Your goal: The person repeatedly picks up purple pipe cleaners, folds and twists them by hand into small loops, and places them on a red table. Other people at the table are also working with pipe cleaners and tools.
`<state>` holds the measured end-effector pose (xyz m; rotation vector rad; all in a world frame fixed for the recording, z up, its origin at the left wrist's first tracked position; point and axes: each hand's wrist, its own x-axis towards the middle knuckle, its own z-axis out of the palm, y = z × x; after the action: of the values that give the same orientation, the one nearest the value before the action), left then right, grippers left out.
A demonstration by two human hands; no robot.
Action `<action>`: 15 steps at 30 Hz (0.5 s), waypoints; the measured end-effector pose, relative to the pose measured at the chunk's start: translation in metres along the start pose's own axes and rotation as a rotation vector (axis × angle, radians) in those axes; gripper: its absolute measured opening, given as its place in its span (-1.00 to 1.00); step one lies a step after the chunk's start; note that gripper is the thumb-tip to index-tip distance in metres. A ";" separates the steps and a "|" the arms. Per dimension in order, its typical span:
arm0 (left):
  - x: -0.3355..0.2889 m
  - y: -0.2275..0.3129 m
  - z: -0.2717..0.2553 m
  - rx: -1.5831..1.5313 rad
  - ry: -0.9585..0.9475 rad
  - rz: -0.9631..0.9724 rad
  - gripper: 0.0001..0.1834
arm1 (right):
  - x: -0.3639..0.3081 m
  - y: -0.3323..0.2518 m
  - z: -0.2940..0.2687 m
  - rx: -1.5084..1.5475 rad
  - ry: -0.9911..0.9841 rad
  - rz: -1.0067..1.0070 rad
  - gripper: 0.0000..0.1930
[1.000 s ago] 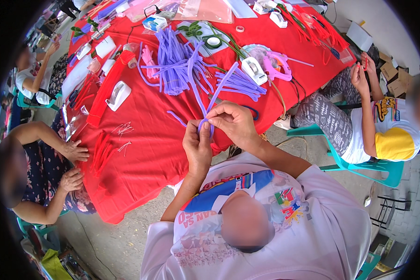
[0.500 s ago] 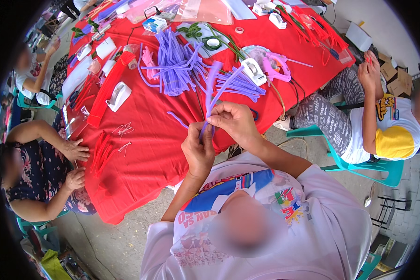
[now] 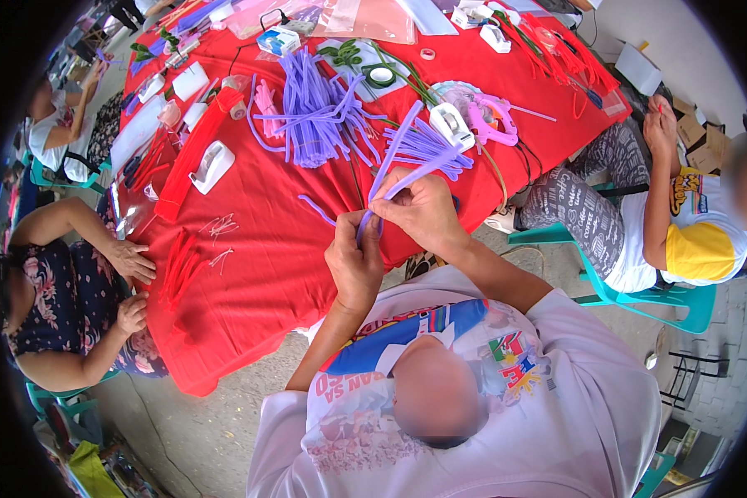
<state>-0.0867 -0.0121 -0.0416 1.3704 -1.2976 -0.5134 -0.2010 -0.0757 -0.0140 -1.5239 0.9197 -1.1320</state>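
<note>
Purple pipe cleaners [image 3: 395, 148] rise out of my two hands above the red-covered table, their upper ends spread apart in a V. My left hand [image 3: 353, 261] closes round their lower part. Just above it, my right hand [image 3: 423, 214] pinches them between thumb and fingers, with one stem slanting off to the right. Where the stems meet is partly hidden by my fingers. Beyond my hands lies a large heap of purple pipe cleaners [image 3: 314, 116], and a smaller purple bundle [image 3: 430, 151] lies to its right. A single purple stem [image 3: 315, 209] sticks out left of my hands.
The red cloth [image 3: 257, 274] bears red pipe cleaners [image 3: 192, 158], a white tape dispenser [image 3: 214, 168], another white dispenser [image 3: 451, 124], a pink glue gun [image 3: 491, 120] and a tape roll [image 3: 380, 75]. A person [image 3: 75, 307] sits at the left, another [image 3: 681, 207] at the right.
The upper ends of the held pipe cleaners have spread wider, one stem tipping down to the right. My right hand has shifted slightly; my left hand stays nearly in place.
</note>
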 end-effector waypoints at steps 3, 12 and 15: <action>0.000 -0.003 0.002 -0.088 -0.026 -0.026 -0.89 | 0.005 0.004 -0.004 -0.025 -0.019 0.009 -0.91; -0.002 -0.009 0.006 -0.364 -0.077 -0.110 -0.84 | 0.005 -0.002 -0.003 0.014 -0.058 0.046 -0.90; -0.002 -0.008 0.007 -0.375 -0.080 -0.125 -0.85 | 0.004 0.001 -0.002 0.029 -0.038 0.034 -0.89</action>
<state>-0.0908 -0.0151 -0.0513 1.1287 -1.1141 -0.8589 -0.2017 -0.0796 -0.0140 -1.4958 0.8974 -1.0841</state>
